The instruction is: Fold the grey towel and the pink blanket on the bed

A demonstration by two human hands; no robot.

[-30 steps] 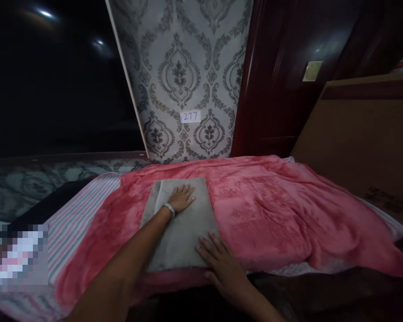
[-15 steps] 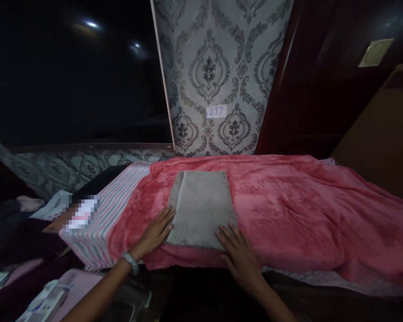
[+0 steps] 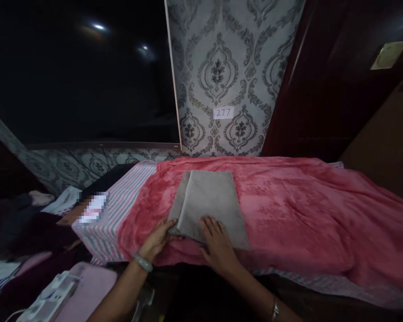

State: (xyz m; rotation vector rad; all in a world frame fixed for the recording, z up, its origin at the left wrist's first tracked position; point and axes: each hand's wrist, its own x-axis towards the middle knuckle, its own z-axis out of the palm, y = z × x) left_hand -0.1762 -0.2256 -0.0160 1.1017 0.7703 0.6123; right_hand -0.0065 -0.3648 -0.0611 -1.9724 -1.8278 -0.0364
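Note:
A grey folded cloth (image 3: 210, 197), perhaps a towel, lies on a pink plush blanket (image 3: 289, 214). Its left side shows a narrow strip of a lower layer beside the top fold. My left hand (image 3: 159, 237) pinches the cloth's near left corner, thumb on top and fingers underneath, and lifts that corner slightly. My right hand (image 3: 218, 243) rests flat on the near part of the cloth, fingers stretched out. A bracelet circles each wrist.
A striped cloth (image 3: 127, 192) shows from under the blanket at left. A large dark television screen (image 3: 83, 76) stands behind. A white power strip (image 3: 50, 299) and piled clothes (image 3: 30, 241) lie lower left. A brown panel (image 3: 386, 143) leans at far right.
My left hand has gone from lying flat at the cloth's left edge to gripping its near left corner. My right hand has slid left across the cloth.

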